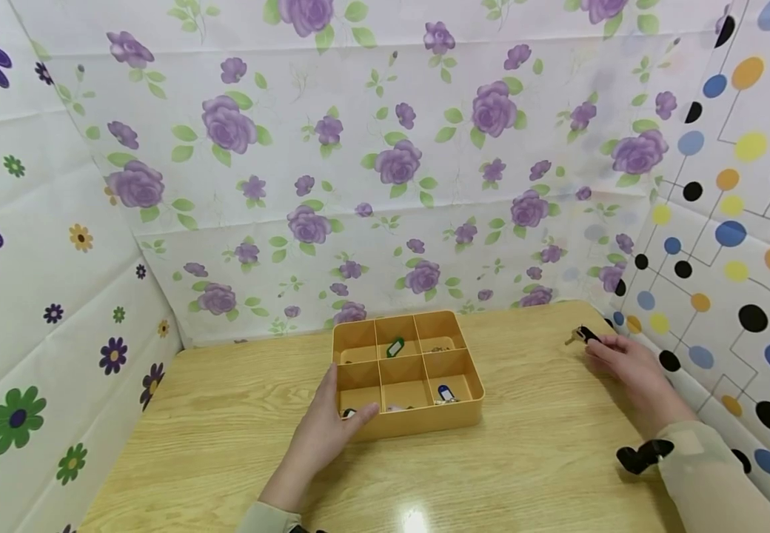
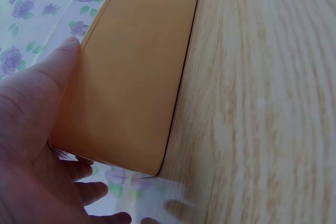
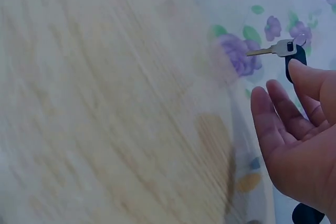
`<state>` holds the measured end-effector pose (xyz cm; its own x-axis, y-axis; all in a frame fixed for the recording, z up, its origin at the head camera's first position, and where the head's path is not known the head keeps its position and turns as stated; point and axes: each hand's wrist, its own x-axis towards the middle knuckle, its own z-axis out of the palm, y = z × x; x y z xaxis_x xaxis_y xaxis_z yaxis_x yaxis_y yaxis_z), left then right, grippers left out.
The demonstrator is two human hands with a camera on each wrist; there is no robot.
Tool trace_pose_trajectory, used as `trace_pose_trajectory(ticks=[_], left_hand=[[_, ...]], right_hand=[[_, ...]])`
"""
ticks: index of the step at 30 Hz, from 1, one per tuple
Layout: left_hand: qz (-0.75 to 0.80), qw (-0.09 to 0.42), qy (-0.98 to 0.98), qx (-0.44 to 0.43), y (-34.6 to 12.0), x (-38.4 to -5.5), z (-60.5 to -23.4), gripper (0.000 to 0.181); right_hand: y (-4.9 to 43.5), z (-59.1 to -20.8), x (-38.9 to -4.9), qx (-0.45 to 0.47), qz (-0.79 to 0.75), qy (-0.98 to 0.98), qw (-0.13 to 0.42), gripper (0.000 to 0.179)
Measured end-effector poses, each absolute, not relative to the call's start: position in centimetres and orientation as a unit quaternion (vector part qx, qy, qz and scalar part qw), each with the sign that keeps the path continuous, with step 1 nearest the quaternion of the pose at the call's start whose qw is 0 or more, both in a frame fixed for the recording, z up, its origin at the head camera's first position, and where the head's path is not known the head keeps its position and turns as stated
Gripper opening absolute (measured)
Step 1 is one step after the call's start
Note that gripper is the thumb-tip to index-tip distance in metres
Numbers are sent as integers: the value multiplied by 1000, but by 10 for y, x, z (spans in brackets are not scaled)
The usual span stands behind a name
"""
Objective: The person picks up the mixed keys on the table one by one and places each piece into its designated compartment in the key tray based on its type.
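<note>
A yellow compartment box (image 1: 418,420) with six sections stands on the table. My left hand (image 1: 328,418) holds its near left corner, thumb over the front rim and fingers along the left side; the left wrist view shows the thumb against the box's front wall (image 2: 126,77). Off to the right, above the table, my right hand (image 1: 634,370) pinches a key (image 1: 572,337) by its black tag (image 1: 587,334). In the right wrist view the key (image 3: 278,49) points away from the thumb, and the other fingers are loosely bent.
Inside the box lie a green key tag (image 1: 394,347) in the back middle section and a blue key tag (image 1: 446,393) at front right. Other small items are partly hidden by the walls. Flowered cloth (image 1: 358,244) closes the back; dotted cloth (image 1: 711,296) stands close to the right hand.
</note>
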<state>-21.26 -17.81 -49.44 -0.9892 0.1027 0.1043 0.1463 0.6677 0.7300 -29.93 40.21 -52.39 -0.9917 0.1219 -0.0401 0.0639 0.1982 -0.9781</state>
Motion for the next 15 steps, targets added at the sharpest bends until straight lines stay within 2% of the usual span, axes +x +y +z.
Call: trace_pose_trajectory(ticks=[4,7,15], left_hand=[[-402,28,-913,-68,-178,-213,-494,124],[-404,28,-912,-68,-178,-214,-494,122],[-401,27,-913,-68,-178,-213,-494,123]], right_hand=[[399,-521,-302,-4,739,-674,-2,17],[395,-519,-302,32,789,-613,-21,7],[379,-509,-301,78,838,-536,-58,14]])
